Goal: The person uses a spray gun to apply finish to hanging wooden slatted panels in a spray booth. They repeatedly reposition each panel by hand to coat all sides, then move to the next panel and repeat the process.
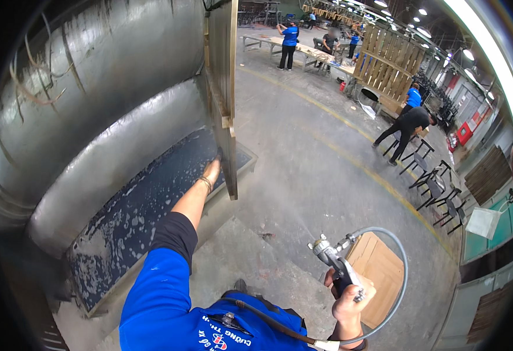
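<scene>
In my right hand point(353, 301) is a metal spray gun point(330, 255), fingers wrapped round its handle. A faint mist trails from its nozzle toward the upper left. A grey hose point(404, 257) loops from the gun round to my right forearm. My left arm reaches forward, and my left hand point(214, 167) grips the lower part of an upright wooden panel point(225, 93), seen nearly edge-on; some fingers are hidden by the panel. Just beyond that hand lies a trough of dark liquid point(145, 205) with pale foam patches.
A curved metal booth wall point(104, 64) rises behind the trough. A light wooden board point(379, 275) lies beside the gun. Black chairs point(435, 181) stand in a row at right, where a person in black point(409, 131) bends over. Other people work at a long table point(303, 50).
</scene>
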Available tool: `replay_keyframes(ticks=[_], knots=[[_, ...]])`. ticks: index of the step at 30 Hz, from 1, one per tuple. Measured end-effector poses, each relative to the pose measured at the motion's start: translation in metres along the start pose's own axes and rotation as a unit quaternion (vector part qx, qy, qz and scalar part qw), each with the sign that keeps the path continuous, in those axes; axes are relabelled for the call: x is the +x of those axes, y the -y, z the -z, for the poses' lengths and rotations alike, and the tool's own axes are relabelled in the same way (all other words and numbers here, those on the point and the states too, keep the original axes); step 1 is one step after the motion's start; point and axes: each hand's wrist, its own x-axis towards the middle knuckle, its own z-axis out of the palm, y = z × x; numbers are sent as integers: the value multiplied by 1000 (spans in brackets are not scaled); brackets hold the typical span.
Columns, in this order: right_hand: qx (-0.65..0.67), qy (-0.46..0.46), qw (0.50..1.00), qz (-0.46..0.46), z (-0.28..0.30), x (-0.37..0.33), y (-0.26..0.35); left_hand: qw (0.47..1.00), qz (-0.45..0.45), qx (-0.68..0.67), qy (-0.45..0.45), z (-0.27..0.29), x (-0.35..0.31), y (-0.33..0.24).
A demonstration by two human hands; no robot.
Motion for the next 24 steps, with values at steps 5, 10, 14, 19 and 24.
replay_keyframes(ticks=[5, 10, 14, 19, 24], knots=[[-37, -49, 991, 123, -24, 62, 28, 1000, -6, 10, -21, -9, 37, -8], [-47, -114, 977, 175, -41, 121, 50, 997, 32, -64, 16, -30, 68, -13], [-53, -106, 975, 186, -35, 161, 64, 994, 52, -98, 12, -41, 101, -15], [-10, -129, 961, 244, -20, 199, 56, 991, 56, -122, -6, -63, 113, -36], [-54, -33, 989, 135, 14, 214, -33, 991, 64, -114, -22, -95, 132, -53]])
